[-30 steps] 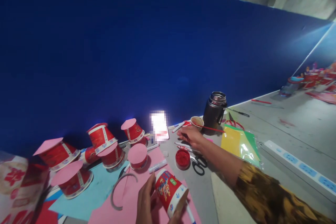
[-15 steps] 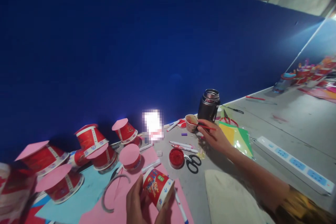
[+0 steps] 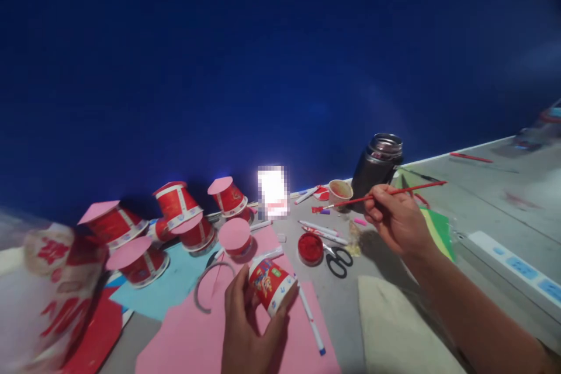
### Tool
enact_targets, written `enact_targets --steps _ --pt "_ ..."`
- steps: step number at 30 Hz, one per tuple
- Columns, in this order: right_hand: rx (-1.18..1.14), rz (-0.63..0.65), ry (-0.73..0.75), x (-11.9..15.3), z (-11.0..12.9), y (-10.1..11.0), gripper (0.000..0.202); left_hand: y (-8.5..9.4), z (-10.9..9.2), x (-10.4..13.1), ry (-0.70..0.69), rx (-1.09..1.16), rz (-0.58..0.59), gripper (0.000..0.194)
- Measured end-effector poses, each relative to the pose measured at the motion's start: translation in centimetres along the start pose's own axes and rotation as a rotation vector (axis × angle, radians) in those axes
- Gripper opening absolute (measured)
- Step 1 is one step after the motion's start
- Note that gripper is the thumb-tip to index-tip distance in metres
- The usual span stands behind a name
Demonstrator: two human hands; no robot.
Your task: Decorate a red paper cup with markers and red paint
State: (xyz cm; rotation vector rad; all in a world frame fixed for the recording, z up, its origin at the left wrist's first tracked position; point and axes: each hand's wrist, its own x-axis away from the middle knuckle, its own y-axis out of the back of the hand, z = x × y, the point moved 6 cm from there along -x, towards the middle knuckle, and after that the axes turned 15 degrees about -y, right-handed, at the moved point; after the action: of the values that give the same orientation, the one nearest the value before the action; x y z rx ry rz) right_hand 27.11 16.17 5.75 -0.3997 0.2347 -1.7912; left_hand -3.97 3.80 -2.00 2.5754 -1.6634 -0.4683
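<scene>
In the head view my left hand [image 3: 249, 321] is closed round a red printed paper cup [image 3: 268, 283], tilted over the pink paper [image 3: 193, 339]. My right hand [image 3: 397, 216] pinches a thin red paintbrush [image 3: 412, 187], held nearly level with its red-stained bristles to the left. Just behind the brush stands a small paper cup [image 3: 340, 190] with reddish stains inside. A round pot of red paint [image 3: 310, 248] sits between my hands, beside black-handled scissors [image 3: 338, 260].
Several red cups with pink paper discs [image 3: 182, 204] stand at the left. An open black flask [image 3: 379, 160] stands by the blue wall [image 3: 280, 70]. A white power strip [image 3: 517, 269] and a beige cloth [image 3: 394, 327] lie at the right. Markers [image 3: 322, 228] lie mid-table.
My right hand has drawn the paintbrush back from the small stained cup, so its bristles now show. My left hand still holds the red cup. The view has shifted left.
</scene>
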Motion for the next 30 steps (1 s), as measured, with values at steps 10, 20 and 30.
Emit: enact_targets --steps 10,20,30 --pt "-0.019 0.253 -0.347 2.9 -5.7 -3.1 0.038 1.1 0.3 -0.9 -0.129 -0.079 0.156 0.081" --pt "0.023 0.328 -0.393 5.0 -7.9 -3.5 0.037 0.6 -0.5 -0.4 -0.249 -0.052 0.216 0.096" --pt "0.150 0.379 -0.316 5.4 -7.6 -3.3 0.041 0.5 -0.9 -0.3 -0.239 0.033 0.243 0.092"
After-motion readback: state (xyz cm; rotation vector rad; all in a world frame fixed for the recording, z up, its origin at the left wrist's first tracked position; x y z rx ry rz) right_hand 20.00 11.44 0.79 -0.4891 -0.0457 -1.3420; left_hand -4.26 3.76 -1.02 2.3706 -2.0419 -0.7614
